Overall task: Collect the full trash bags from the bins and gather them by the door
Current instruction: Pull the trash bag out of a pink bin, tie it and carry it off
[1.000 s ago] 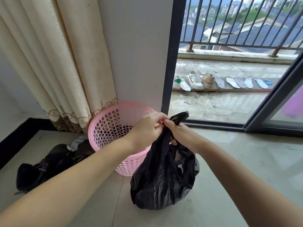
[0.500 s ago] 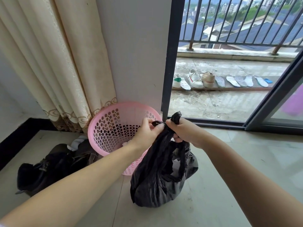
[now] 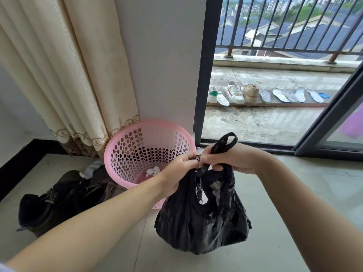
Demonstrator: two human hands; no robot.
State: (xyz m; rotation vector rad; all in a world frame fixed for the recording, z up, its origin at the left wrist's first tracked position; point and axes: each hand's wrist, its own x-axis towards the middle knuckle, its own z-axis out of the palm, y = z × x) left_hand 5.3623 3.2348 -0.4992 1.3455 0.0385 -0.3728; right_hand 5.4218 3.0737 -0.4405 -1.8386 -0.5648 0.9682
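A full black trash bag (image 3: 202, 218) rests on the tiled floor in front of a pink perforated bin (image 3: 125, 154). My left hand (image 3: 176, 173) pinches one bag handle at the bag's neck. My right hand (image 3: 229, 160) grips the other handle, and its black loop sticks up above my fingers. The two hands touch over the bag's mouth. White paper shows through a gap in the bag. A crumpled white scrap (image 3: 152, 170) lies at the bottom of the bin, which has no liner.
The bin stands against a white wall pillar (image 3: 161, 65) beside a cream curtain (image 3: 64, 75). A black bag and dark shoes (image 3: 59, 201) lie on the floor at left. The open sliding door (image 3: 204, 75) leads to a balcony with shoes and insoles (image 3: 241, 94).
The handle loop in my right hand has been pulled up higher and longer above the fingers. Both hands stay together over the bag's neck; the bag has barely shifted.
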